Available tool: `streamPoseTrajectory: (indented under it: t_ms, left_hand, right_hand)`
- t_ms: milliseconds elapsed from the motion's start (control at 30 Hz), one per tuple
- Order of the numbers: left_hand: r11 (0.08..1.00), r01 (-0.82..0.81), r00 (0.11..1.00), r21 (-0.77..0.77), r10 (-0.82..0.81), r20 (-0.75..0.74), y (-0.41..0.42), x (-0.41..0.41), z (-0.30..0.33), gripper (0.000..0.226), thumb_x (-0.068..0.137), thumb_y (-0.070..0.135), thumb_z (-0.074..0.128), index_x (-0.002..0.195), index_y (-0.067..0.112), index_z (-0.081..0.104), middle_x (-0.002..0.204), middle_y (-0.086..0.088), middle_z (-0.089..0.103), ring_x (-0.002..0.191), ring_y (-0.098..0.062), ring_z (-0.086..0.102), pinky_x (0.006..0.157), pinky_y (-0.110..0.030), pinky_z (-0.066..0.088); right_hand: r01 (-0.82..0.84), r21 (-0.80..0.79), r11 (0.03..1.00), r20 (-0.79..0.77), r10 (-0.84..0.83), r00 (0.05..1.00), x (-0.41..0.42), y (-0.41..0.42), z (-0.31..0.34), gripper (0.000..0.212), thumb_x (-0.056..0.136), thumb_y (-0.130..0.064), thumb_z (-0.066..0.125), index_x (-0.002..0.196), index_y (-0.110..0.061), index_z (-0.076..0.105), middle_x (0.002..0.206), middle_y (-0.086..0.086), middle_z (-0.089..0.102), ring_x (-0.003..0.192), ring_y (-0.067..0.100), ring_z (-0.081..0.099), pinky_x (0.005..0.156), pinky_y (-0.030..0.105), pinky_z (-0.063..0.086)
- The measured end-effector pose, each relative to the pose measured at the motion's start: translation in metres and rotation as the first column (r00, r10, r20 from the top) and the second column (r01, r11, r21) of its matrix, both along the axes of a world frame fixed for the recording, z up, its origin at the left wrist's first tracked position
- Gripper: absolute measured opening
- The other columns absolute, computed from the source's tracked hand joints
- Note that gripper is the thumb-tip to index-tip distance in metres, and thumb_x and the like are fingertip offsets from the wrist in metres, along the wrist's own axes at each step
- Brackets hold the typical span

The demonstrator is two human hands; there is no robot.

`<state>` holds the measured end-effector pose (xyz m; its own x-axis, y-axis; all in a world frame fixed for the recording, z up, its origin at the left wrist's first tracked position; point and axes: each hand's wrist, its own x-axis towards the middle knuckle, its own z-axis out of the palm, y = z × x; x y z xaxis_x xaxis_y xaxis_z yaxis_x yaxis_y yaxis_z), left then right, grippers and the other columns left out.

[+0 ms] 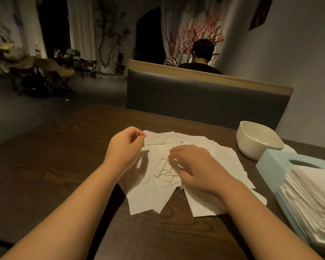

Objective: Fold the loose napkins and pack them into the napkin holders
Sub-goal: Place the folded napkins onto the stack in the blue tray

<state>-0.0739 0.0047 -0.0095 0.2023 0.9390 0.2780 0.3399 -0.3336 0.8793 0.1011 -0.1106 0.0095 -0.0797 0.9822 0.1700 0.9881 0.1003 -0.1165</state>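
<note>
A spread pile of loose white napkins [150,196] lies on the dark wooden table [45,175] in front of me. My left hand [124,147] sits at the pile's far left corner, fingers curled, pinching a napkin's edge between thumb and fingertips. My right hand [193,167] is over the middle of the pile, its fingertips curled down onto the napkins; what it grips is hidden. A light blue napkin holder [270,162] stands at the right, with a thick stack of folded white napkins [311,196] in it.
A white bowl-shaped holder [251,145] stands behind the blue one at the right. A grey padded bench back [204,98] runs along the table's far edge, with a person seated beyond it. Folding chairs stand far left.
</note>
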Motion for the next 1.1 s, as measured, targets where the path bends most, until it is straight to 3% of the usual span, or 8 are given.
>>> streamPoseTrajectory:
  t_ms: [133, 233, 400, 467, 600, 767, 933, 1100]
  left_hand:
    - [1.000, -0.014, 0.999, -0.024, 0.015, 0.046, -0.001, 0.002, -0.001, 0.012, 0.101, 0.020, 0.055, 0.101, 0.023, 0.067, 0.090, 0.002, 0.067, 0.085, -0.012, 0.062, 0.066, -0.023, 0.048]
    - [0.999, -0.012, 0.998, -0.032, 0.014, 0.068, 0.000, 0.000, -0.003, 0.012, 0.101, 0.019, 0.055, 0.100, 0.023, 0.067, 0.090, 0.003, 0.067, 0.084, -0.011, 0.062, 0.066, -0.022, 0.047]
    - [0.999, -0.023, 0.991, -0.032, 0.027, 0.131, 0.002, 0.000, -0.004, 0.013, 0.101, 0.018, 0.055, 0.098, 0.023, 0.067, 0.088, 0.002, 0.067, 0.084, -0.012, 0.063, 0.067, -0.023, 0.049]
    - [0.999, -0.029, 0.987, -0.033, 0.034, 0.157, 0.002, 0.001, -0.003, 0.013, 0.100, 0.018, 0.055, 0.096, 0.023, 0.066, 0.087, 0.002, 0.067, 0.084, -0.012, 0.063, 0.067, -0.023, 0.048]
    - [0.999, -0.040, 0.980, -0.008, 0.041, 0.193, 0.004, 0.001, -0.002, 0.015, 0.101, 0.018, 0.055, 0.093, 0.025, 0.066, 0.085, 0.003, 0.067, 0.081, -0.013, 0.063, 0.066, -0.024, 0.051]
    - [0.998, -0.058, 0.969, 0.001, 0.056, 0.242, 0.004, -0.001, -0.002, 0.022, 0.100, 0.015, 0.055, 0.085, 0.029, 0.063, 0.083, 0.003, 0.066, 0.080, -0.014, 0.063, 0.067, -0.027, 0.054]
    - [0.998, -0.052, 0.945, -0.037, 0.061, 0.322, 0.005, -0.002, 0.002, 0.021, 0.099, 0.014, 0.055, 0.086, 0.026, 0.065, 0.081, 0.002, 0.066, 0.078, -0.012, 0.062, 0.069, -0.028, 0.053]
    - [0.996, -0.054, 0.925, -0.076, 0.079, 0.371, 0.003, -0.003, 0.003, 0.019, 0.099, 0.014, 0.055, 0.088, 0.022, 0.067, 0.080, 0.000, 0.066, 0.077, -0.012, 0.060, 0.070, -0.027, 0.051]
  right_hand:
    - [-0.011, -0.159, 0.987, 0.162, 0.037, 0.986, -0.008, 0.011, 0.003, 0.062, 0.091, -0.026, 0.059, 0.148, -0.034, 0.035, 0.162, -0.011, 0.021, 0.150, 0.013, 0.016, 0.122, 0.053, 0.010]
    - [-0.034, -0.132, 0.991, 0.216, 0.063, 0.974, -0.015, 0.024, 0.006, 0.040, 0.086, -0.025, 0.064, 0.124, -0.031, 0.052, 0.134, -0.009, 0.050, 0.127, 0.016, 0.043, 0.116, 0.055, 0.026]
    - [-0.079, -0.012, 0.997, 0.368, 0.077, 0.927, -0.018, 0.032, 0.006, 0.011, 0.093, -0.026, 0.054, 0.092, -0.030, 0.045, 0.110, -0.009, 0.058, 0.102, 0.019, 0.053, 0.105, 0.045, 0.034]
    - [-0.093, 0.058, 0.994, 0.351, 0.067, 0.934, -0.016, 0.036, 0.002, 0.011, 0.094, -0.020, 0.054, 0.098, -0.029, 0.048, 0.115, -0.008, 0.059, 0.105, 0.021, 0.054, 0.108, 0.044, 0.032]
    - [-0.191, 0.169, 0.967, 0.362, 0.119, 0.925, -0.017, 0.048, -0.008, 0.039, 0.092, -0.020, 0.063, 0.130, -0.027, 0.054, 0.141, -0.001, 0.055, 0.119, 0.026, 0.056, 0.107, 0.050, 0.037]
    - [-0.298, 0.180, 0.937, 0.398, 0.208, 0.893, -0.023, 0.061, -0.007, 0.018, 0.092, -0.017, 0.062, 0.106, -0.026, 0.068, 0.110, -0.004, 0.070, 0.101, 0.026, 0.062, 0.087, 0.039, 0.049]
    - [-0.388, 0.176, 0.905, 0.296, 0.327, 0.897, -0.023, 0.065, -0.009, 0.050, 0.085, -0.009, 0.074, 0.129, -0.029, 0.062, 0.129, -0.003, 0.066, 0.112, 0.026, 0.064, 0.092, 0.045, 0.051]
    - [-0.452, 0.105, 0.886, 0.253, 0.416, 0.873, -0.027, 0.066, -0.008, 0.030, 0.092, -0.015, 0.066, 0.119, -0.026, 0.070, 0.113, -0.004, 0.071, 0.103, 0.019, 0.063, 0.090, 0.037, 0.053]
